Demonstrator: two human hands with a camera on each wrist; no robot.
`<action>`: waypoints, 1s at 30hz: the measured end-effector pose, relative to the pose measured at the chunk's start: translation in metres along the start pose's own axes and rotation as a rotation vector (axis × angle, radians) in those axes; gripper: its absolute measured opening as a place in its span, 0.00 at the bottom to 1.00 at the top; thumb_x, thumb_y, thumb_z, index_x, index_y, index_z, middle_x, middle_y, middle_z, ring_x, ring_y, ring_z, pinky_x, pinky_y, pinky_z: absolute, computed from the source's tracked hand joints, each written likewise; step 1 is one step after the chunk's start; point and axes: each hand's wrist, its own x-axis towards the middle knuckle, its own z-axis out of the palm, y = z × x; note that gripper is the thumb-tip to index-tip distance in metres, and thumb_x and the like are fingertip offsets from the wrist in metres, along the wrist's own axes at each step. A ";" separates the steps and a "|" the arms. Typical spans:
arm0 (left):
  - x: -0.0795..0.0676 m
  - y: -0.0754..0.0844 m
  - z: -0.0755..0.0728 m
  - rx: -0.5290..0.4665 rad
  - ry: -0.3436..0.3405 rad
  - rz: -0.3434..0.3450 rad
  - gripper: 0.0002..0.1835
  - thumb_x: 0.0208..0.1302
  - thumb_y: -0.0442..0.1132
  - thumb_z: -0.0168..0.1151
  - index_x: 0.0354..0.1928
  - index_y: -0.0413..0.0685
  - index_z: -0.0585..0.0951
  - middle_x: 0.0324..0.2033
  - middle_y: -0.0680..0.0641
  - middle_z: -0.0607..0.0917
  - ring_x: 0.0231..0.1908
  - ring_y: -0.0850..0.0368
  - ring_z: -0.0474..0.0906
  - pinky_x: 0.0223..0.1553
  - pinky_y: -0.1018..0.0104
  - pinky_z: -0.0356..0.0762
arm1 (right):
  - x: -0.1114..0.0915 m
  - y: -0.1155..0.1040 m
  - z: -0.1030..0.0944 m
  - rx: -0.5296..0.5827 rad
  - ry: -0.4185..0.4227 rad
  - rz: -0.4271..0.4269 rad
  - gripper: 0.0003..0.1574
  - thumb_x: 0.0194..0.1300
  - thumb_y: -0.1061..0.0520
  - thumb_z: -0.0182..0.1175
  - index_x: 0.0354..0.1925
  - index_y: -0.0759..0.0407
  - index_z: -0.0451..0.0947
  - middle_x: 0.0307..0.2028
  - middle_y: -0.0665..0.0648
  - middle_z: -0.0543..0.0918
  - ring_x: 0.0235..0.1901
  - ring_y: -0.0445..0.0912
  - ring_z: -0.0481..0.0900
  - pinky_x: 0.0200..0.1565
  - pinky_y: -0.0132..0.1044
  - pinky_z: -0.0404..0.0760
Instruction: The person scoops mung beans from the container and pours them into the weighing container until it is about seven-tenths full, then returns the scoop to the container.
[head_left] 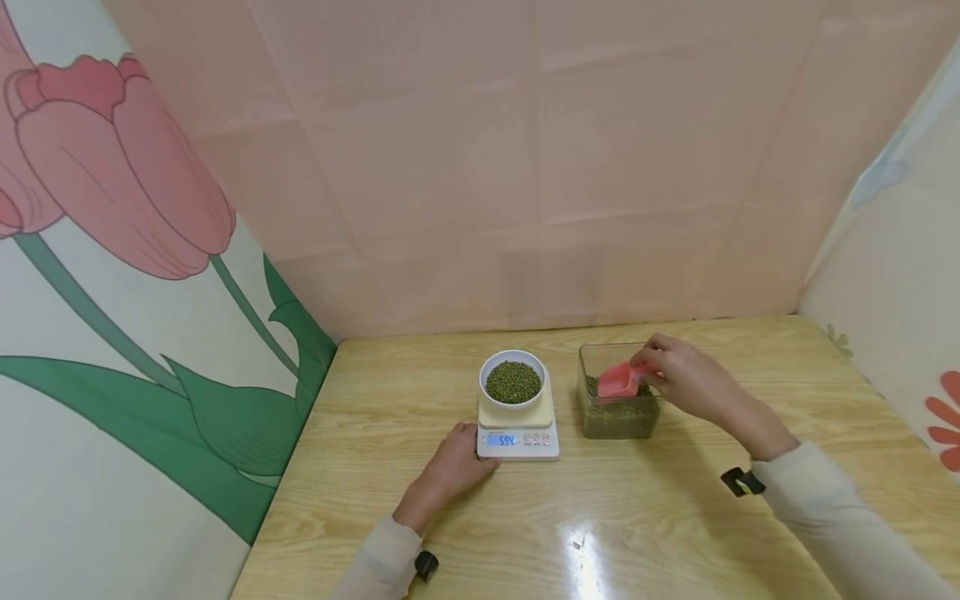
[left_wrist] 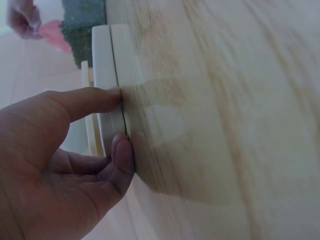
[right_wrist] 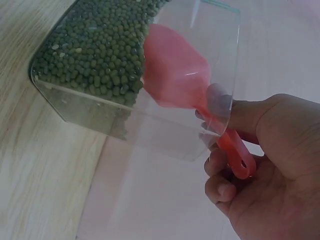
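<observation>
In the head view my left hand [head_left: 454, 460] grips the front left corner of a white kitchen scale [head_left: 557, 442]; the left wrist view has the thumb and fingertips against the scale's side [left_wrist: 104, 50], close to the tabletop. On the scale stands a white bowl [head_left: 486, 362] holding green mung beans [head_left: 513, 382], and the lit display [head_left: 501, 440] appears to read 594. My right hand [head_left: 693, 379] holds a pink scoop [head_left: 618, 381] by its handle over a clear bin [head_left: 583, 358]. The scoop's front edge meets the mung beans [right_wrist: 100, 55] inside the bin.
The wood-grain table [head_left: 360, 467] carries the scale with the bin to its right. A pink wall covering [head_left: 450, 208] rises behind the table's back edge. Side panels with painted flowers [head_left: 112, 158] stand left and right.
</observation>
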 end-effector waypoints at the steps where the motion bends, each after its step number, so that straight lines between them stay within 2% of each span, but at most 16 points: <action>1: 0.000 0.000 0.000 0.001 -0.001 0.000 0.25 0.65 0.44 0.74 0.62 0.45 0.83 0.49 0.46 0.85 0.47 0.54 0.78 0.53 0.52 0.83 | 0.000 0.000 0.001 -0.009 0.000 0.000 0.11 0.66 0.65 0.72 0.47 0.62 0.88 0.42 0.58 0.84 0.37 0.48 0.84 0.37 0.45 0.84; 13: 0.003 0.002 0.001 0.010 -0.002 0.017 0.25 0.64 0.42 0.75 0.61 0.42 0.83 0.48 0.44 0.86 0.47 0.53 0.78 0.53 0.51 0.84 | 0.000 0.004 0.004 -0.015 0.015 -0.020 0.12 0.66 0.64 0.73 0.48 0.60 0.89 0.42 0.58 0.85 0.38 0.49 0.82 0.37 0.45 0.84; 21: 0.005 0.004 -0.004 0.037 -0.036 0.053 0.27 0.62 0.41 0.76 0.63 0.45 0.83 0.48 0.45 0.88 0.47 0.54 0.76 0.54 0.54 0.82 | 0.000 0.008 0.003 -0.019 0.021 -0.024 0.11 0.66 0.62 0.74 0.47 0.59 0.90 0.41 0.57 0.85 0.38 0.48 0.82 0.37 0.45 0.84; 24: 0.005 0.004 -0.007 0.025 -0.056 0.049 0.29 0.64 0.42 0.75 0.67 0.47 0.81 0.51 0.46 0.88 0.49 0.53 0.77 0.56 0.52 0.81 | 0.000 0.009 0.002 -0.008 0.017 -0.018 0.11 0.66 0.62 0.74 0.47 0.60 0.90 0.42 0.58 0.85 0.38 0.49 0.83 0.37 0.46 0.85; 27: 0.004 0.005 -0.010 0.001 -0.069 0.033 0.30 0.64 0.43 0.74 0.68 0.49 0.80 0.54 0.46 0.88 0.54 0.50 0.78 0.63 0.48 0.79 | -0.001 0.010 0.001 0.006 0.013 -0.014 0.11 0.66 0.62 0.73 0.48 0.61 0.89 0.42 0.59 0.86 0.38 0.50 0.84 0.38 0.47 0.85; 30: 0.003 0.005 -0.015 -0.017 -0.075 -0.006 0.28 0.64 0.45 0.75 0.65 0.49 0.81 0.51 0.46 0.86 0.53 0.50 0.78 0.61 0.49 0.79 | -0.001 0.011 -0.002 0.007 0.002 -0.007 0.11 0.68 0.61 0.72 0.48 0.62 0.89 0.43 0.60 0.86 0.38 0.49 0.85 0.37 0.47 0.86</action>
